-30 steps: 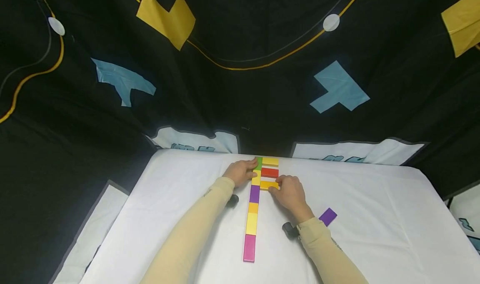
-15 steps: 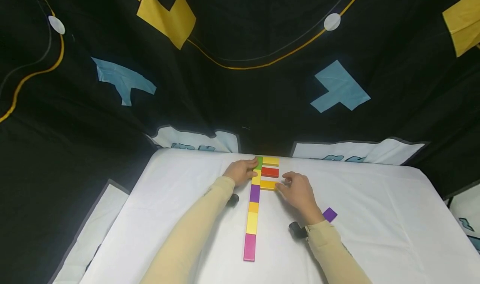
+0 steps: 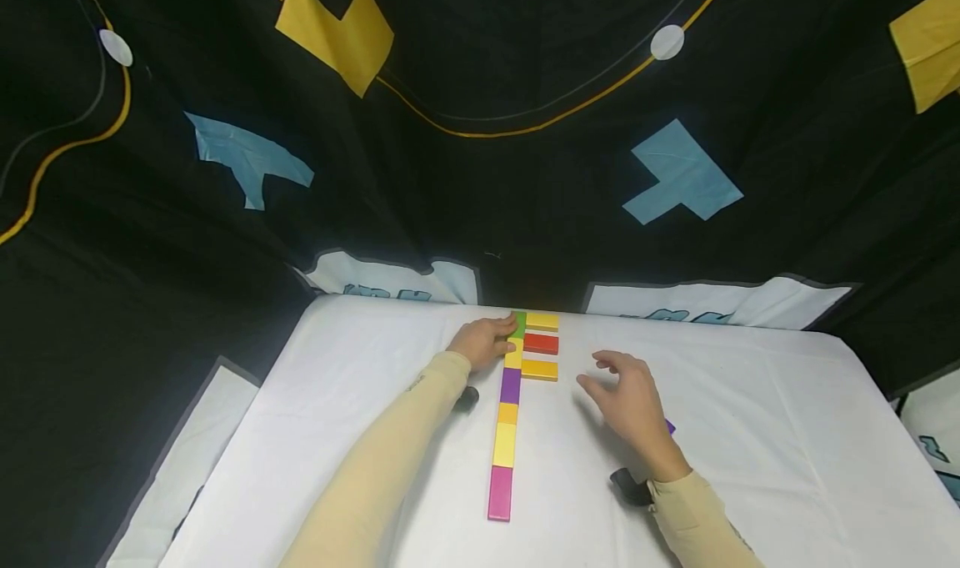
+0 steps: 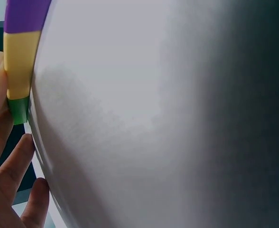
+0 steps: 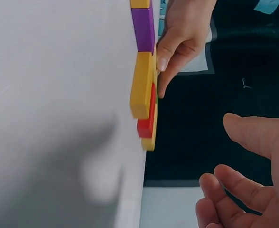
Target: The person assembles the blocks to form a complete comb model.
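Note:
My left hand (image 3: pixel 478 344) rests at the far end of a column of flat blocks. Its fingertips touch the green block (image 3: pixel 520 324), and its thumb lies against the yellow block (image 4: pixel 22 66) beside it. Below these the column continues with a purple block (image 3: pixel 510 386), an orange block (image 3: pixel 507 413), a pale yellow block (image 3: pixel 505 444) and a pink block (image 3: pixel 500 493). Three bars reach rightward from the column: a yellow bar (image 3: pixel 542 322), a red bar (image 3: pixel 541 344) and an orange-yellow bar (image 5: pixel 141 88). Right of them, my right hand (image 3: pixel 626 397) hovers, thumb and fingers spread, holding nothing.
A loose purple block (image 3: pixel 670 427) lies mostly hidden behind the right wrist. White cloth covers the table (image 3: pixel 765 434), whose far edge runs just beyond the blocks. A black patterned curtain (image 3: pixel 517 201) hangs behind.
My right hand has let go of the orange-yellow bar and drawn back right and toward me, now covering most of the loose purple block. My left hand has stayed in place.

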